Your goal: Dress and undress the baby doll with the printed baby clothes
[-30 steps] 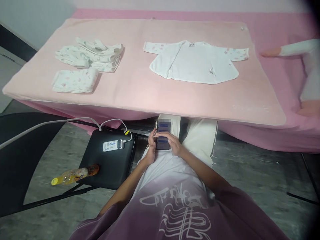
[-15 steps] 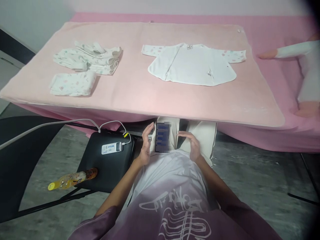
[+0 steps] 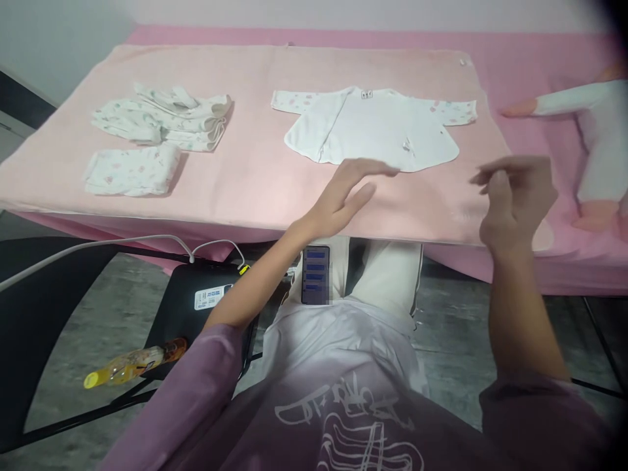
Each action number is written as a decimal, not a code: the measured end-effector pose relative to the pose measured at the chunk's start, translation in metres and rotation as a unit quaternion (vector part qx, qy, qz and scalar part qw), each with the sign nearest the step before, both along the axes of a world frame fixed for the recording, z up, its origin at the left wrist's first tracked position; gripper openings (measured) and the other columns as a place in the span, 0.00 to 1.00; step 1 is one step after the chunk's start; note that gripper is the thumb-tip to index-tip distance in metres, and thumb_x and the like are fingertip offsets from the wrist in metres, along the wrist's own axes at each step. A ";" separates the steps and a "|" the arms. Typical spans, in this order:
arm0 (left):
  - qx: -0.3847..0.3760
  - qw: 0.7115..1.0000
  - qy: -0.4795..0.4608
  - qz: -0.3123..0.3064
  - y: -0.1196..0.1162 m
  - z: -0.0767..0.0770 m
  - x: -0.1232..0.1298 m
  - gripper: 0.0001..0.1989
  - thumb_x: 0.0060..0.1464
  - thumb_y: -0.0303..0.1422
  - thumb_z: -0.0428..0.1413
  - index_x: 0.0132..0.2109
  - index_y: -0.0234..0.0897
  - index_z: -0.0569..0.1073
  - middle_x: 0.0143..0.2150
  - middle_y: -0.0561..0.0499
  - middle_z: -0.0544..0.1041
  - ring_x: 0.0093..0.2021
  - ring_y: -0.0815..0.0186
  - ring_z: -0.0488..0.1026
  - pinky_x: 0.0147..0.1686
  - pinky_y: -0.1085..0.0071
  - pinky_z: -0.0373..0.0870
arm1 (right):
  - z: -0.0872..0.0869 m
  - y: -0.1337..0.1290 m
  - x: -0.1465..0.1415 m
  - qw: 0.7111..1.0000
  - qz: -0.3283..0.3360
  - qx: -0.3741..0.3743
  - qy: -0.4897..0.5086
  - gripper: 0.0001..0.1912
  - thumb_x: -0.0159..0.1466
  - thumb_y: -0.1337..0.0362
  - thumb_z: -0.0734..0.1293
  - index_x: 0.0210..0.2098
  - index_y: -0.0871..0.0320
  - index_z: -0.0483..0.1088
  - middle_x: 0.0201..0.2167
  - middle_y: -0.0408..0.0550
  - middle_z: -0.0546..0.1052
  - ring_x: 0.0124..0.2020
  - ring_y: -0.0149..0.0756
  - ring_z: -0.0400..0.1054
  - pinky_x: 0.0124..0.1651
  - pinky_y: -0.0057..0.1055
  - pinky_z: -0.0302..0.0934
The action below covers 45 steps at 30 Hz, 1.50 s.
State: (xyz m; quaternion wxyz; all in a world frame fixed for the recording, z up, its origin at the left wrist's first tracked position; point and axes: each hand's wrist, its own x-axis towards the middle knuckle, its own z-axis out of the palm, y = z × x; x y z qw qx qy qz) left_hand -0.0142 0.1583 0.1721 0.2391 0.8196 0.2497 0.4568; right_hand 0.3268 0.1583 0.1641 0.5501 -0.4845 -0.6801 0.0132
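Note:
A small white baby shirt [image 3: 367,124] with patterned sleeves lies spread flat on the pink padded cover [image 3: 235,176]. My left hand [image 3: 343,196] hovers at the shirt's near edge, fingers stretched out to the right and thumb apart, holding nothing. To the right, over the cover's front right part, my right hand [image 3: 520,196] is raised with bent fingers and thumb spread from them; nothing shows in it. A phone [image 3: 315,275] with its screen lit rests on my lap, below both hands.
Folded patterned baby clothes [image 3: 167,118] and a smaller folded bundle [image 3: 132,170] lie on the left. A doll in white [image 3: 598,144] is at the right edge. On a black chair [image 3: 176,301] are a white device [image 3: 210,297] with a cable and a yellow-capped bottle [image 3: 132,364].
Both hands have risen from beside the phone to above the table. The left moved up and right to the shirt's edge; the right moved farther right. The phone stays on the lap.

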 end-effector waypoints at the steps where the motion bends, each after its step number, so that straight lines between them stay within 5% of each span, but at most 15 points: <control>1: -0.001 1.000 0.016 -0.005 0.018 0.006 0.011 0.28 0.82 0.53 0.43 0.68 0.43 0.78 0.67 0.43 0.81 0.71 0.53 0.76 0.74 0.50 0.66 | 0.008 0.016 0.008 0.998 0.029 -0.016 -0.051 0.18 0.83 0.54 0.65 0.56 0.60 0.81 0.50 0.60 0.83 0.46 0.40 0.83 0.45 0.40 0.74; 4: -0.029 0.997 0.069 0.009 0.080 0.013 0.046 0.29 0.80 0.57 0.47 0.66 0.44 0.79 0.66 0.44 0.81 0.74 0.50 0.73 0.73 0.48 0.65 | 0.021 0.075 0.025 0.985 0.036 -0.066 -0.156 0.16 0.82 0.62 0.66 0.64 0.63 0.76 0.58 0.61 0.83 0.56 0.35 0.80 0.49 0.35 0.72; 6: -0.049 0.994 0.097 0.028 0.132 0.007 0.065 0.27 0.78 0.57 0.51 0.63 0.44 0.81 0.66 0.44 0.81 0.75 0.50 0.72 0.74 0.50 0.65 | 0.017 0.124 0.028 0.974 0.024 -0.112 -0.196 0.23 0.81 0.57 0.66 0.66 0.69 0.74 0.65 0.67 0.79 0.60 0.32 0.78 0.52 0.33 0.71; 11: -0.122 0.987 0.075 0.068 0.255 -0.035 0.071 0.22 0.72 0.53 0.57 0.61 0.45 0.80 0.71 0.46 0.79 0.72 0.56 0.66 0.80 0.49 0.55 | -0.028 0.238 0.028 0.929 0.004 -0.137 -0.344 0.49 0.69 0.36 0.52 0.47 0.82 0.76 0.66 0.81 0.76 0.72 0.31 0.71 0.64 0.36 0.66; 14: -0.159 0.977 0.077 0.117 0.284 -0.061 0.047 0.27 0.61 0.52 0.66 0.62 0.46 0.79 0.74 0.48 0.77 0.77 0.53 0.58 0.85 0.44 0.38 | -0.063 0.271 0.033 0.919 -0.012 -0.155 -0.363 0.51 0.68 0.36 0.47 0.37 0.84 0.75 0.68 0.91 0.69 0.73 0.30 0.70 0.65 0.39 0.63; 17: -0.165 0.977 0.041 0.128 0.279 -0.079 0.023 0.34 0.63 0.60 0.62 0.66 0.46 0.79 0.74 0.48 0.77 0.82 0.53 0.53 0.85 0.42 0.30 | -0.087 0.279 0.042 0.932 -0.022 -0.179 -0.315 0.49 0.68 0.37 0.50 0.35 0.84 0.76 0.69 0.94 0.64 0.74 0.34 0.69 0.68 0.42 0.61; 21: -0.151 0.981 0.016 0.119 0.266 -0.086 0.015 0.33 0.65 0.65 0.59 0.65 0.50 0.81 0.73 0.50 0.77 0.83 0.55 0.54 0.86 0.42 0.30 | -0.097 0.282 0.048 0.933 -0.019 -0.178 -0.312 0.53 0.67 0.34 0.50 0.41 0.85 0.77 0.70 0.92 0.65 0.78 0.39 0.64 0.70 0.45 0.60; 25: -0.168 0.975 0.066 0.130 0.267 -0.076 0.022 0.33 0.68 0.60 0.61 0.65 0.41 0.81 0.77 0.45 0.74 0.83 0.53 0.54 0.85 0.37 0.30 | -0.092 0.282 0.043 0.908 -0.049 -0.178 -0.375 0.60 0.67 0.31 0.42 0.53 0.84 0.77 0.71 0.87 0.67 0.78 0.29 0.62 0.70 0.37 0.60; 29: -0.181 0.945 0.131 0.237 0.261 -0.052 0.013 0.38 0.76 0.57 0.49 0.77 0.32 0.69 0.85 0.48 0.61 0.86 0.66 0.43 0.85 0.49 0.15 | -0.075 0.263 0.030 0.874 -0.085 -0.246 -0.410 0.64 0.71 0.34 0.33 0.61 0.87 0.72 0.77 0.90 0.54 0.81 0.36 0.58 0.73 0.48 0.57; 31: -0.189 0.912 0.198 0.304 0.252 -0.041 0.001 0.43 0.73 0.60 0.45 0.83 0.39 0.60 0.87 0.59 0.53 0.87 0.67 0.37 0.85 0.54 0.13 | -0.062 0.247 0.023 0.868 -0.069 -0.282 -0.403 0.52 0.81 0.37 0.39 0.74 0.77 0.67 0.83 0.80 0.49 0.85 0.43 0.52 0.80 0.55 0.49; 34: -0.228 0.856 0.290 0.362 0.237 -0.030 -0.014 0.49 0.59 0.71 0.42 0.84 0.68 0.52 0.84 0.77 0.56 0.89 0.64 0.33 0.89 0.51 0.22 | -0.042 0.221 0.008 0.868 -0.048 -0.317 -0.379 0.36 0.86 0.43 0.51 0.85 0.54 0.54 0.87 0.60 0.51 0.88 0.52 0.45 0.86 0.68 0.33; 40: -0.317 0.843 0.332 0.282 0.223 -0.022 -0.012 0.64 0.33 0.79 0.40 0.82 0.84 0.48 0.77 0.82 0.67 0.89 0.65 0.23 0.84 0.28 0.44 | -0.016 0.216 -0.035 0.869 -0.102 -0.307 -0.374 0.39 0.81 0.47 0.55 0.84 0.60 0.55 0.85 0.64 0.55 0.86 0.59 0.45 0.88 0.64 0.25; 45: -0.307 0.840 0.332 0.301 0.223 -0.021 -0.013 0.62 0.34 0.79 0.41 0.81 0.85 0.50 0.76 0.80 0.69 0.89 0.62 0.24 0.82 0.27 0.46 | -0.025 0.245 -0.054 0.866 -0.057 -0.368 -0.334 0.43 0.82 0.44 0.52 0.86 0.63 0.46 0.88 0.61 0.42 0.89 0.54 0.35 0.88 0.57 0.30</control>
